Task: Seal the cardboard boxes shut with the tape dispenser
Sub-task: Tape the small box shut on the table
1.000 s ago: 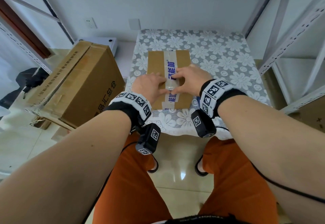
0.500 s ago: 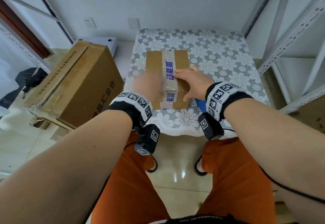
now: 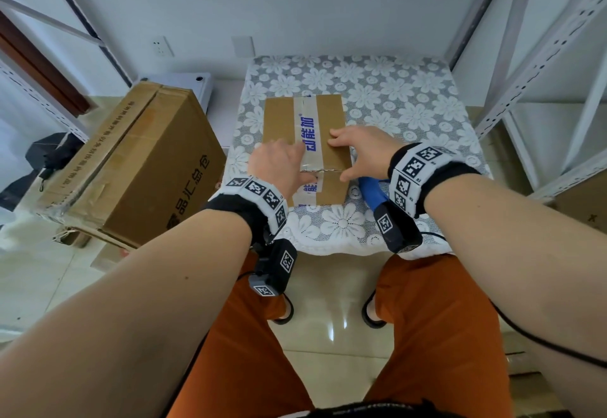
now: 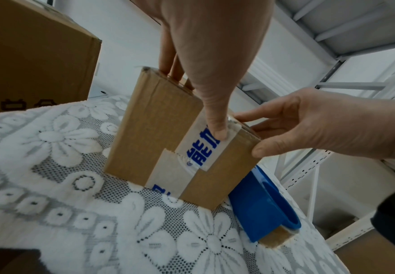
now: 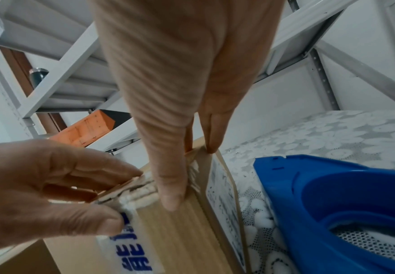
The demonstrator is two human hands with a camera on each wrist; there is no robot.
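Observation:
A small cardboard box (image 3: 282, 119) lies on the lace-covered table (image 3: 394, 96), with a strip of white tape with blue print (image 3: 307, 122) along its top and down its near face. My left hand (image 3: 294, 161) lies on the near left of the top, and its thumb (image 4: 217, 129) presses the tape onto the near face. Resting on the near right of the top, my right hand (image 3: 348, 155) has its thumb (image 5: 170, 194) on the front corner. The blue tape dispenser (image 3: 369, 187) lies on the cloth right of the box, under my right wrist.
A large cardboard box (image 3: 131, 161) stands tilted on the floor left of the table. White metal shelving (image 3: 542, 40) flanks the table on the right and behind. A white case (image 3: 184, 81) sits behind the large box.
Both hands have slid from the middle of the box top to its near edge. The left thumb now presses the tape on the near face. The right hand has shifted right, uncovering the dispenser.

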